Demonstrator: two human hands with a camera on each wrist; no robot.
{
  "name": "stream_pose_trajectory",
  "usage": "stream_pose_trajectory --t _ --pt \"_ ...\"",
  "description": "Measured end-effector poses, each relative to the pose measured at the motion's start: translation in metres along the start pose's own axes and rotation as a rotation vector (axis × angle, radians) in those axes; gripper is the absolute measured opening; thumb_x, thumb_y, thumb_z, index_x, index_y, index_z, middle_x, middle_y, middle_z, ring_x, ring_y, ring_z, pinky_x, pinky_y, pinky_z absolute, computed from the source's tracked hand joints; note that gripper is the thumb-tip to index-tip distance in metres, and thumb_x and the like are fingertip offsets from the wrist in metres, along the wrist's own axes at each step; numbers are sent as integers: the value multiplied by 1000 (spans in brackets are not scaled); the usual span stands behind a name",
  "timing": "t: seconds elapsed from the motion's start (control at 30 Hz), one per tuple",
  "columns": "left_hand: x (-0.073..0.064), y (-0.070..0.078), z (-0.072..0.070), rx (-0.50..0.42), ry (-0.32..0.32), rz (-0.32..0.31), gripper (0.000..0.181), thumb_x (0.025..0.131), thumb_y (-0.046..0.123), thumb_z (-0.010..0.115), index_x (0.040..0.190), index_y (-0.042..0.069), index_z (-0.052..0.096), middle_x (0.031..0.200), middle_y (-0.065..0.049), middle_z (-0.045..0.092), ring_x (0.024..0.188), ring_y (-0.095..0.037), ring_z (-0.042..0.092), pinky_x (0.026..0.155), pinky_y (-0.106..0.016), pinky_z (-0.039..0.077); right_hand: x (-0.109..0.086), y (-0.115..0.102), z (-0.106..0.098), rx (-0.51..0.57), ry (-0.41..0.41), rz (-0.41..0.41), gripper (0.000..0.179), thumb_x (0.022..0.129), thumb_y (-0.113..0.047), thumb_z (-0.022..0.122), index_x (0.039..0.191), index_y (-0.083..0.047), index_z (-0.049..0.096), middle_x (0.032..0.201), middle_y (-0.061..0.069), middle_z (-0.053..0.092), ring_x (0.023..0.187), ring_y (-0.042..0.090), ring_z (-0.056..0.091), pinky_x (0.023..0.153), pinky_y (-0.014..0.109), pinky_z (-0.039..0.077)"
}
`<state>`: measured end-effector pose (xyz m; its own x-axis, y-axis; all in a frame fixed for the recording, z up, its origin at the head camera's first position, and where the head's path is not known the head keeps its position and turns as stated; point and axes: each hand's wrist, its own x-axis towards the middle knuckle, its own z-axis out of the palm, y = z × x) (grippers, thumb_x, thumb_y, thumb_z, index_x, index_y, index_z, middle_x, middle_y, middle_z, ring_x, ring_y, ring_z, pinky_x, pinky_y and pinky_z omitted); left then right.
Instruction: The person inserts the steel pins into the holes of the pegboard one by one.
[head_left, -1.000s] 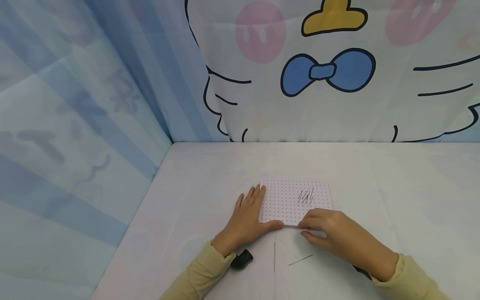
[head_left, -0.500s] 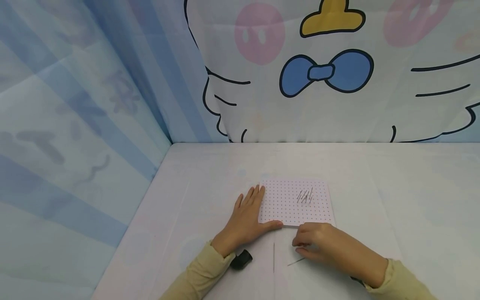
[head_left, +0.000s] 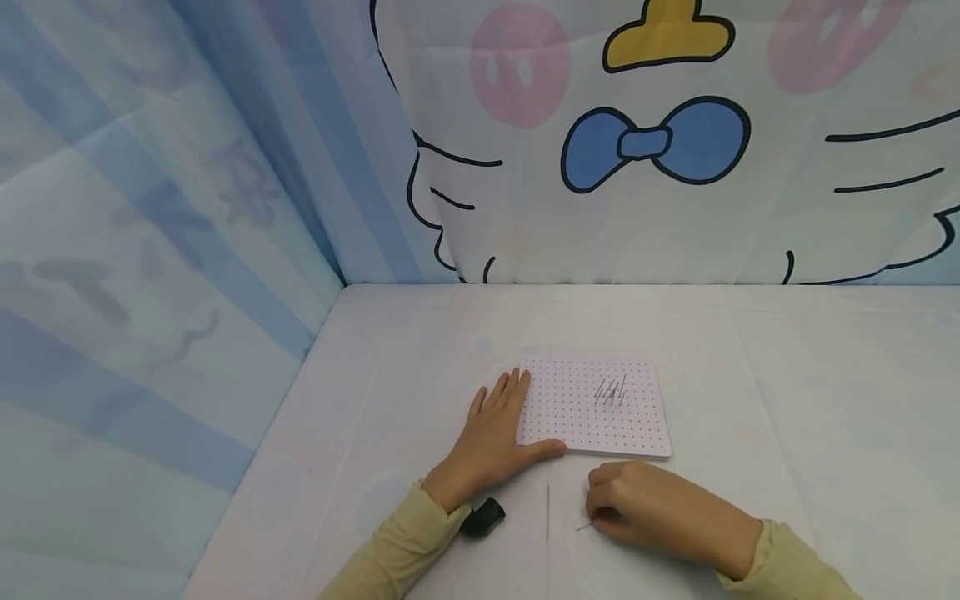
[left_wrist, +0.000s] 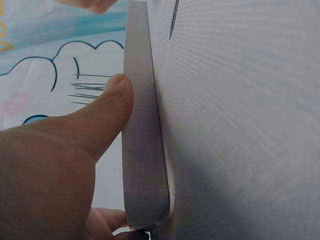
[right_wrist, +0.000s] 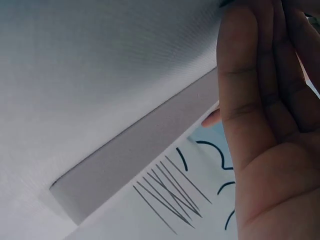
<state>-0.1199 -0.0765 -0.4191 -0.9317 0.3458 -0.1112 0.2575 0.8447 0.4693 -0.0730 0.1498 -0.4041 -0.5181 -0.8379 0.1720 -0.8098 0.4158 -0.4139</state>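
A pale pink pegboard with rows of small holes lies on the table. Several thin metal pins stand up from its right half, some leaning across each other. My left hand rests at the board's left side with straight fingers, its thumb against the front edge. In front of the board, my right hand pinches a loose metal pin near the tabletop; only the pin's left end shows. The right fingertips are cut off in the right wrist view. Another loose pin lies left of that hand.
A black object sits by the left sleeve cuff. A pale cloth covers the table. Behind it hangs a printed curtain, and a blue and white one runs along the left.
My right hand has moved from the board's front edge toward me and down to the slanted loose pin, its fingers closing on it. The left hand and board stay put.
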Motion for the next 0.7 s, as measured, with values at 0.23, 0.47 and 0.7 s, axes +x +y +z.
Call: stream_pose_trajectory --t 0.23,0.47,0.7 --pt "0 -1 0 -3 4 3 109 83 69 65 160 11 14 167 -8 14 154 -23 9 124 -49 6 4 -4 2 -73 -35 44 22 78 -4 74 69 -20 62 70 -18 46 62 -7 39 56 9 37" --pt "1 -1 2 1 1 -2 109 83 69 65 160 11 14 167 -7 13 154 -23 9 124 -49 6 5 -5 4 -120 -73 65 21 77 -5 74 69 -18 59 68 -17 47 60 -5 39 55 12 38" --pt "1 -1 1 7 3 -1 109 83 69 65 160 11 15 166 -8 14 154 -23 10 124 -49 7 6 -5 4 -161 -81 73 22 77 -5 74 68 -18 59 66 -16 47 57 -4 41 54 14 40"
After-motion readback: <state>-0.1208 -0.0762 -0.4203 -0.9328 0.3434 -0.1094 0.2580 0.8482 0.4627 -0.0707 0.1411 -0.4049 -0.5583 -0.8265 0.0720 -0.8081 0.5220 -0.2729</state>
